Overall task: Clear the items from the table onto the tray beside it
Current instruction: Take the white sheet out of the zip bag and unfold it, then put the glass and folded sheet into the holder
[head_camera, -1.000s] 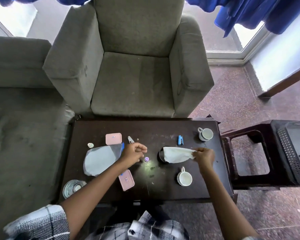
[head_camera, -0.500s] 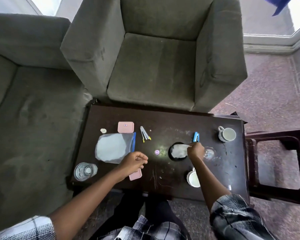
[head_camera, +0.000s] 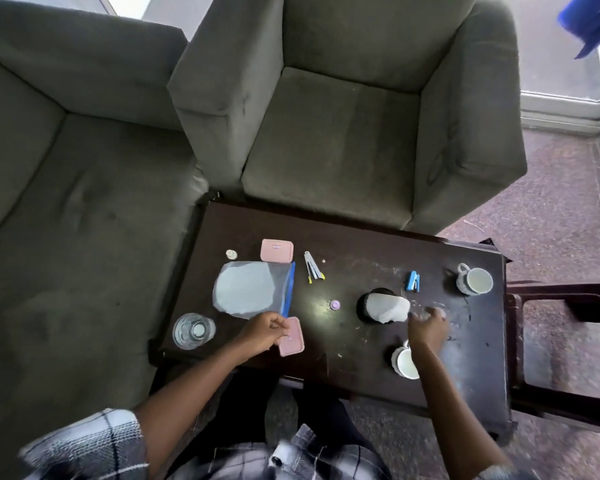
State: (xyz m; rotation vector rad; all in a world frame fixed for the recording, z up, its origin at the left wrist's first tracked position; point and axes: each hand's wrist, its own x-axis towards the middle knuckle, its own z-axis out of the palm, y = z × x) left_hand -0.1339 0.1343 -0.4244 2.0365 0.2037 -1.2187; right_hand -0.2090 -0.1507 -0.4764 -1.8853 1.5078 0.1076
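The dark wooden table (head_camera: 361, 244) carries everything that I have to move; the tray is not in view, only a dark stool frame (head_camera: 565, 341) off the table's right edge.

Largest is the clear zip bag with a blue seal and a grey round thing inside (head_camera: 246, 292), flat near the left edge. Next is the crumpled white cloth (head_camera: 388, 308), draped over a black round dish (head_camera: 374, 294) mid-table. My right hand (head_camera: 428, 327) lies just beside the cloth's right side, probably to take it first. The hand is blurred, so I cannot tell whether its fingers pinch the cloth or only touch it.

A clear glass tumbler (head_camera: 193, 330) stands at the near left corner. One white mug (head_camera: 475, 280) sits by the right edge, and another white mug (head_camera: 406, 362) stands near the front edge, partly under my right wrist.

My left hand (head_camera: 264, 332) hovers at the bag's near side, fingers curled to the thumb, over the left end of a pink rectangular case (head_camera: 291, 336). I cannot tell if it holds anything. A second pink case (head_camera: 276, 250) lies beyond the bag.

Smaller things are a white stapler (head_camera: 313, 268), a blue stapler (head_camera: 413, 281), a purple cap (head_camera: 335, 304) and a white cap (head_camera: 231, 253).
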